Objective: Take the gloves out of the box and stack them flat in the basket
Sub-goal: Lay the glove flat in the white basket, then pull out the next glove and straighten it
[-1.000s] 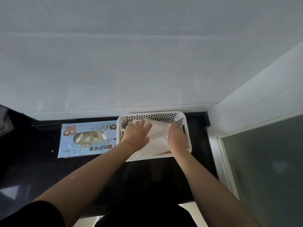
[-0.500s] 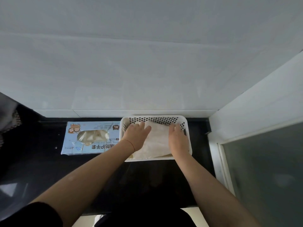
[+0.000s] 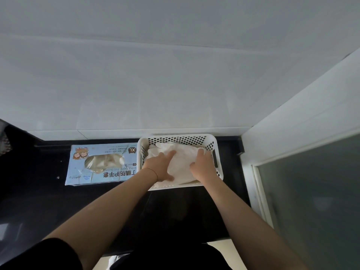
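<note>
Both hands, left hand (image 3: pixel 160 166) and right hand (image 3: pixel 202 166), are pressing open-palmed on the white gloves (image 3: pixel 182 162) in the perforated basket (image 3: pixel 175 137); smoothing outward should be keeping them flat.

Both forearms are bare from the edge of the view down to the wrists, with no watch or ring to be seen. The left hand (image 3: pixel 160 167) has a thin, thread-like band (image 3: pixel 153 171) circling its wrist, too fine to tell its material. The right hand (image 3: pixel 202 167) and its wrist carry nothing. At the lower left corner a short black fabric sleeve (image 3: pixel 41 256) covers the upper left arm, ending in a plain rounded hem above the elbow. Along the bottom edge, between the arms, a dark black garment (image 3: pixel 171 258) covers the person's front; its details are lost in shadow.
</note>
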Demonstrator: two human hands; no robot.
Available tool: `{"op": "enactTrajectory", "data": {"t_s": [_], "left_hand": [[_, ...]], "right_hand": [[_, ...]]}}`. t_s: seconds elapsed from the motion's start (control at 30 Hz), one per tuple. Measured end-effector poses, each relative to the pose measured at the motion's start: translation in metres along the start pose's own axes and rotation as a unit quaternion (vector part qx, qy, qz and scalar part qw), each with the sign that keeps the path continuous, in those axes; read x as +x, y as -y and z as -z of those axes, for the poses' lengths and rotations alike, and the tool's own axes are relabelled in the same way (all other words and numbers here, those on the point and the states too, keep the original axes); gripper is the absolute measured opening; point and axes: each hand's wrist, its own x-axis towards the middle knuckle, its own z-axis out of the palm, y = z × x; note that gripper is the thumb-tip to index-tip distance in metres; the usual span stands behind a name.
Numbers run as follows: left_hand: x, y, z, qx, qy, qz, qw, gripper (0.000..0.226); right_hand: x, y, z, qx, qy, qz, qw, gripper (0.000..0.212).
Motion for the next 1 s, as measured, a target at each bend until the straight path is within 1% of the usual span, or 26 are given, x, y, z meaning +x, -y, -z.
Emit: {"op": "enactTrajectory", "data": {"t_s": [0.07, 0.13, 0.2, 0.23, 0.3, 0.37, 0.4, 0.43, 0.47, 0.5, 0.53, 0.57, 0.63, 0.7, 0.73, 0.8, 0.87, 0.93, 1.0], "left_hand": [[-0.002, -0.001, 0.001, -0.006, -0.001, -0.005, 1.000, 0.100], [-0.010, 0.002, 0.006, -0.019, -0.035, -0.015, 0.999, 0.086], [-0.021, 0.007, 0.012, -0.054, -0.114, -0.020, 0.992, 0.062], [-0.029, 0.016, 0.015, -0.082, -0.167, -0.019, 0.982, 0.050], [-0.040, 0.034, 0.020, -0.134, -0.274, -0.025, 0.952, 0.030], [-0.054, 0.068, 0.021, -0.141, -0.354, -0.026, 0.924, 0.017], [-0.060, 0.086, 0.021, -0.131, -0.378, -0.018, 0.916, 0.015], [-0.067, 0.105, 0.021, -0.120, -0.386, -0.007, 0.914, 0.018], [-0.075, 0.124, 0.020, -0.110, -0.376, 0.012, 0.920, 0.024], [-0.083, 0.139, 0.019, -0.104, -0.352, 0.032, 0.930, 0.035], [-0.088, 0.150, 0.018, -0.098, -0.318, 0.049, 0.942, 0.051], [-0.100, 0.172, 0.015, -0.090, -0.287, 0.064, 0.952, 0.069], [-0.110, 0.194, 0.012, -0.052, -0.228, 0.070, 0.970, 0.100], [-0.117, 0.213, 0.012, -0.037, -0.187, 0.075, 0.979, 0.117], [-0.119, 0.220, 0.012, -0.038, -0.177, 0.078, 0.980, 0.121], [-0.120, 0.229, 0.013, -0.036, -0.170, 0.077, 0.982, 0.125], [-0.120, 0.232, 0.014, -0.034, -0.168, 0.068, 0.983, 0.122], [-0.118, 0.233, 0.013, -0.034, -0.171, 0.063, 0.983, 0.116], [-0.118, 0.233, 0.012, -0.038, -0.173, 0.063, 0.982, 0.115]], "right_hand": [[0.000, 0.004, 0.007, 0.019, -0.023, -0.011, 1.000, 0.052], [-0.006, 0.019, 0.011, 0.041, -0.050, 0.010, 0.998, 0.043], [-0.017, 0.040, 0.013, 0.069, -0.077, 0.061, 0.993, 0.034], [-0.025, 0.056, 0.012, 0.079, -0.093, 0.090, 0.988, 0.031], [-0.037, 0.082, 0.009, 0.094, -0.125, 0.138, 0.978, 0.026], [-0.050, 0.116, -0.001, 0.099, -0.141, 0.175, 0.969, 0.017], [-0.055, 0.130, -0.007, 0.096, -0.142, 0.189, 0.967, 0.011], [-0.061, 0.144, -0.013, 0.096, -0.138, 0.199, 0.965, 0.005], [-0.065, 0.158, -0.022, 0.095, -0.128, 0.206, 0.966, 0.003], [-0.069, 0.169, -0.029, 0.095, -0.113, 0.208, 0.967, 0.004], [-0.070, 0.176, -0.035, 0.093, -0.088, 0.206, 0.970, 0.006], [-0.076, 0.194, -0.048, 0.089, -0.050, 0.208, 0.973, 0.011], [-0.082, 0.215, -0.062, 0.090, 0.044, 0.189, 0.977, 0.022], [-0.092, 0.235, -0.075, 0.142, 0.139, 0.146, 0.969, 0.029], [-0.097, 0.243, -0.080, 0.187, 0.177, 0.112, 0.960, 0.032], [-0.102, 0.255, -0.087, 0.279, 0.222, 0.051, 0.933, 0.033], [-0.103, 0.262, -0.092, 0.340, 0.237, 0.007, 0.910, 0.030], [-0.105, 0.268, -0.095, 0.379, 0.245, -0.037, 0.892, 0.021], [-0.109, 0.274, -0.096, 0.386, 0.243, -0.062, 0.888, 0.012]]}}
